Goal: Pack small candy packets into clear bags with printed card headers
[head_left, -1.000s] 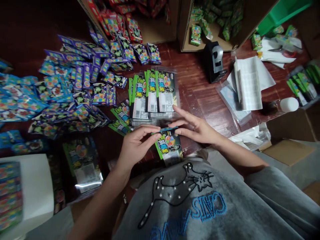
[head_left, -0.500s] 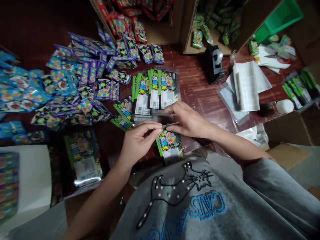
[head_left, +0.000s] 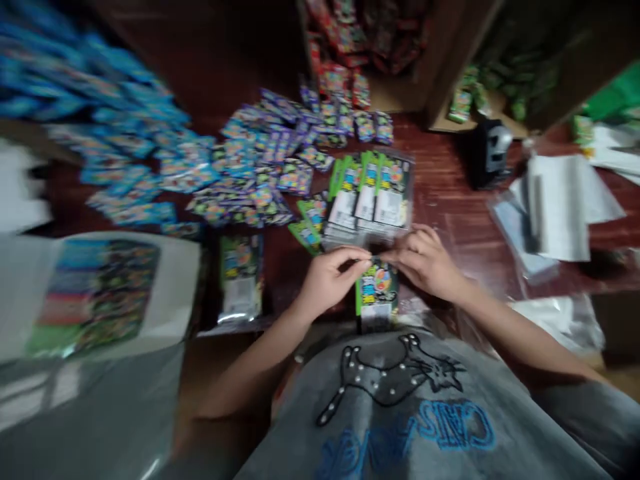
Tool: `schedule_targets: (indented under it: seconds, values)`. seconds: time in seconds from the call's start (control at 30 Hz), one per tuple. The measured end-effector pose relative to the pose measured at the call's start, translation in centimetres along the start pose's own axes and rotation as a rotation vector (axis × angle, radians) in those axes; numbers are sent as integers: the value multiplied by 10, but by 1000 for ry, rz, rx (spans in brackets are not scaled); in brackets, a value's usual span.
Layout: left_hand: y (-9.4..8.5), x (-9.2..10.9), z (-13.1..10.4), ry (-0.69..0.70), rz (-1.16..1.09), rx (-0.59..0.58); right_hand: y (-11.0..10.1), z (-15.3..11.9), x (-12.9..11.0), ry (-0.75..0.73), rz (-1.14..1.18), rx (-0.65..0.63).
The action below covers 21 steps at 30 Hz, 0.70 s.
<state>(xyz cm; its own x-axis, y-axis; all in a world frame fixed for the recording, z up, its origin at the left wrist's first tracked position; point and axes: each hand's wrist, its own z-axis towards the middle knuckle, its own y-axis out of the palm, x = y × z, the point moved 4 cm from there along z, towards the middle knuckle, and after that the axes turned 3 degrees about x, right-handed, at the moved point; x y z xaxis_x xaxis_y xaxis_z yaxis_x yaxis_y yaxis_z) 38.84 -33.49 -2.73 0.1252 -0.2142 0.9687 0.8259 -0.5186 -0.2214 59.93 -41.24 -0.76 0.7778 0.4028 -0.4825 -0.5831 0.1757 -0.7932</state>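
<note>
Black-and-green packet (head_left: pixel 377 293) in front of the person's shirt, its top edge at the fingertips of both hands, looks part-way through its handling. It lies apart from the overlapping packets (head_left: pixel 390 200) just beyond the hands, on the table (head_left: pixel 440 173); those seem set aside, though whether they are filled or sealed cannot be told. Much appears left over: purple sachets (head_left: pixel 275 140) and blue sachets (head_left: pixel 125 133) lie loose in heaps to the left, and red sachets (head_left: pixel 345 53) sit in a cardboard box behind.

The left hand (head_left: pixel 330 280) has a narrow grip — thumb and forefinger pressed together on the packet's top left corner. The right hand (head_left: pixel 423 263) has its fingers curled, with thumb and forefinger drawn close at the top right corner; blur hides whether that grip is pinching the film or only touching it. The two sets of fingertips nearly meet — anything small between them is too blurred to make out.
</note>
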Motion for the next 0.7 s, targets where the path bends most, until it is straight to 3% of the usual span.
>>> schedule_targets:
  seconds: [0.07, 0.13, 0.2, 0.27, 0.33, 0.43, 0.5, 0.57, 0.63, 0.7]
  values:
    - [-5, 9, -11, 21, 4, 20, 3, 9, 1, 25, 79, -40]
    - [-12, 17, -26, 30, 94, 114, 15, 25, 2, 66, 231, -116]
    - [-20, 21, -44, 15, 282, 258, 38, 49, -5, 129, 360, -157]
    - [-33, 20, -62, -21, 481, 378, 68, 80, -21, 205, 434, -118]
    - [-53, 11, -74, -61, 627, 447, 101, 114, -46, 245, 500, -75]
    - [-102, -11, -84, -120, 790, 534, 137, 154, -78, 157, 432, -215]
    - [-138, -28, -83, -196, 879, 557, 135, 163, -76, 104, 342, -229]
    - [-162, -44, -76, -240, 932, 502, 112, 152, -53, 143, 198, -175]
    - [-169, -49, -66, -177, 972, 457, 81, 121, -16, 251, -7, -138]
    - [-157, -43, -52, -56, 963, 425, 53, 76, 23, 369, -202, -158]
